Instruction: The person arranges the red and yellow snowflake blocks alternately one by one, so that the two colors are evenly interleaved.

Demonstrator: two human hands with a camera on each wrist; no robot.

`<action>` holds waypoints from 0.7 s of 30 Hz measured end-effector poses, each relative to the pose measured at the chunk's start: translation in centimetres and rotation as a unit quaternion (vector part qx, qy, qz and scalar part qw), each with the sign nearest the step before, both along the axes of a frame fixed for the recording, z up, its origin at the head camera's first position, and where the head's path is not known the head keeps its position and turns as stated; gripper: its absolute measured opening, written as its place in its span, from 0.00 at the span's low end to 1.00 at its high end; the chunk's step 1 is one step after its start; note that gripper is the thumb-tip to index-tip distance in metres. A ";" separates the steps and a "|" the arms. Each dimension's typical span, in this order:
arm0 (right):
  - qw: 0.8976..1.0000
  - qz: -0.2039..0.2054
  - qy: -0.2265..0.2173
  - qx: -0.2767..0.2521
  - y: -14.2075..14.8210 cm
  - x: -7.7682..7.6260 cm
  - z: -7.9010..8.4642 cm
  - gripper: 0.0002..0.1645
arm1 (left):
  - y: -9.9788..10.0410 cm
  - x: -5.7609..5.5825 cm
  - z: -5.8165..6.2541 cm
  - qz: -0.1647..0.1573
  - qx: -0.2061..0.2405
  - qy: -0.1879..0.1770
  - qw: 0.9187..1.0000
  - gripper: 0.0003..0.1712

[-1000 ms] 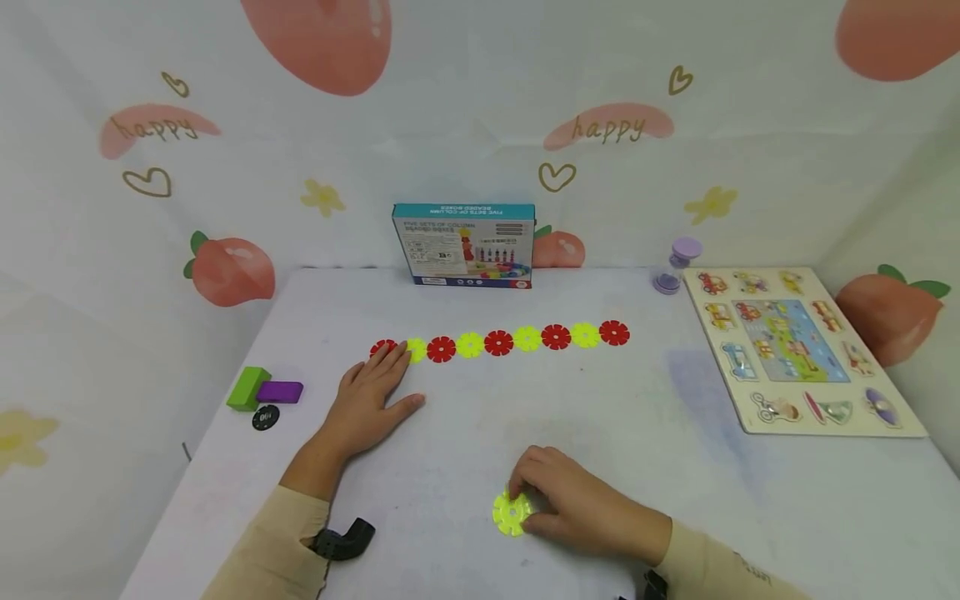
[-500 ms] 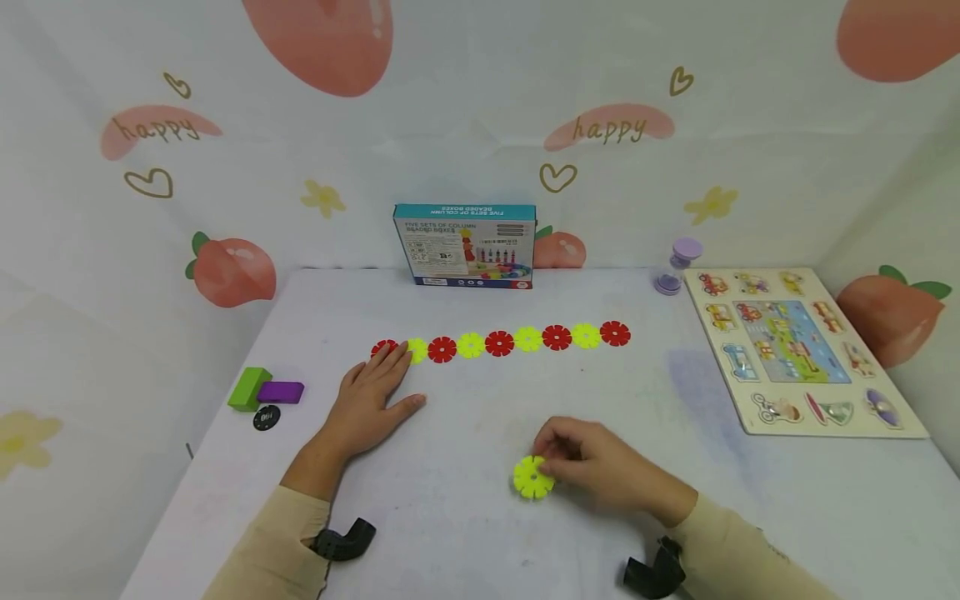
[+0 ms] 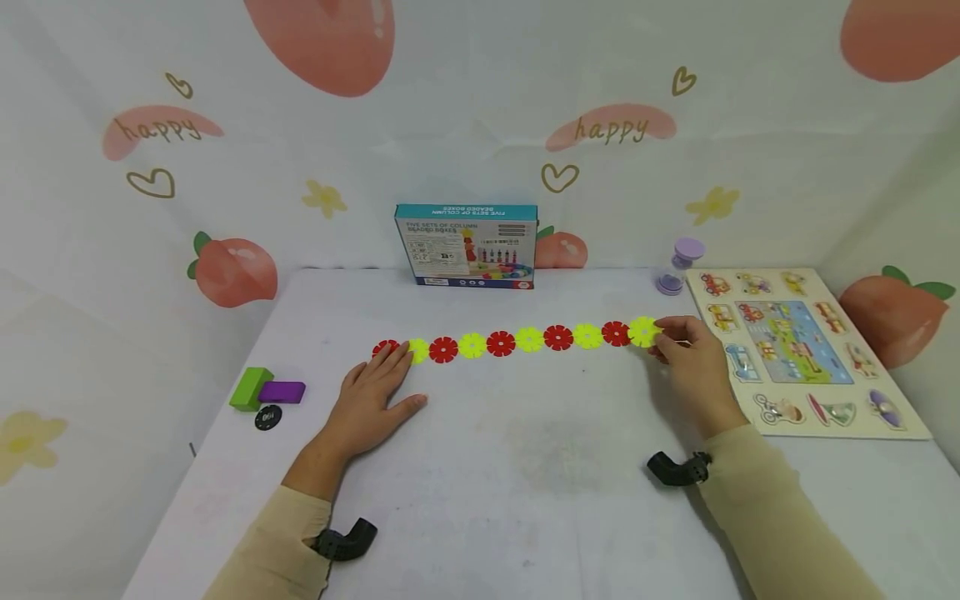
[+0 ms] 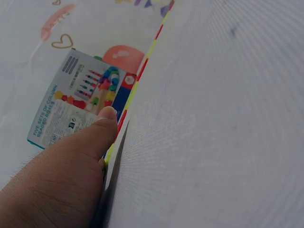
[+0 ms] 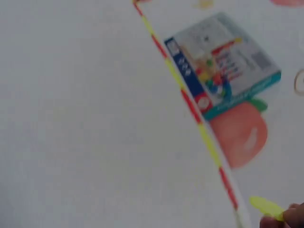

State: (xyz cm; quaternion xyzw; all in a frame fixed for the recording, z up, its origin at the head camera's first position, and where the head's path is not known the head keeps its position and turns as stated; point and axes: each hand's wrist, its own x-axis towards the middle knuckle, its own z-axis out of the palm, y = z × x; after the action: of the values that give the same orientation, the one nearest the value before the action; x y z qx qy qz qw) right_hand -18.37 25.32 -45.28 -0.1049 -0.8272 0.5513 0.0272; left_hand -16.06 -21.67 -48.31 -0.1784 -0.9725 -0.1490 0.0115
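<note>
A row of flat notched plastic discs, red and yellow by turns, stretches across the table; one red disc [image 3: 501, 343] lies mid-row. My left hand [image 3: 371, 400] rests flat at the row's left end, fingertips over the leftmost red disc [image 3: 385, 347] and the yellow disc [image 3: 419, 351] beside it. At the right end my right hand [image 3: 693, 367] pinches a yellow notched disc [image 3: 642, 332] by its right edge, close beside the last red disc [image 3: 617, 334]. In the right wrist view this yellow disc [image 5: 266, 207] is tilted, between thumb and finger.
A toy box [image 3: 468, 247] stands at the back. Right of my right hand lies a wooden picture puzzle board [image 3: 885, 408], with a purple sand timer [image 3: 678, 267] behind it. At left are a green block [image 3: 251, 390], a purple block [image 3: 282, 392] and a black round chip [image 3: 267, 417].
My right hand has lifted the yellow disc from the near middle of the table and carried it away and rightward to the row's right end. The left hand has stayed still.
</note>
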 end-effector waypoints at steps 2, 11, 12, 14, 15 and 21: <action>0.999 -0.017 -0.020 0.023 0.6 -0.3 -0.5 0.19 | 0.0 0.0 0.0 -0.001 0.000 -0.001 1.000 0.48; 0.943 0.099 0.017 0.318 -0.2 0.0 -1.0 0.33 | 0.0 0.0 0.1 -0.002 0.007 0.001 1.000 0.48; 0.929 0.120 0.016 0.348 -0.4 0.1 -1.0 0.35 | 0.0 0.0 0.2 -0.002 0.007 -0.001 1.000 0.48; 0.910 0.155 0.000 0.384 -0.7 0.2 -1.0 0.39 | 0.0 0.0 0.2 -0.001 0.007 -0.003 1.000 0.48; 0.905 0.164 -0.006 0.393 -0.8 0.2 -1.0 0.40 | 0.0 0.0 0.1 -0.002 0.008 -0.005 1.000 0.48; 0.901 0.163 -0.003 0.401 -0.7 0.1 -1.5 0.42 | 0.0 0.0 0.1 -0.002 0.007 -0.006 1.000 0.48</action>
State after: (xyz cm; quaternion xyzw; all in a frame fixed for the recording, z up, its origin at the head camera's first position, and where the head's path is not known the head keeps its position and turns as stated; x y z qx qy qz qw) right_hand -18.26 24.59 -46.81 0.0498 -0.9840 0.1694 -0.0255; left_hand -16.06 -21.64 -48.20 -0.1791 -0.9713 -0.1567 0.0067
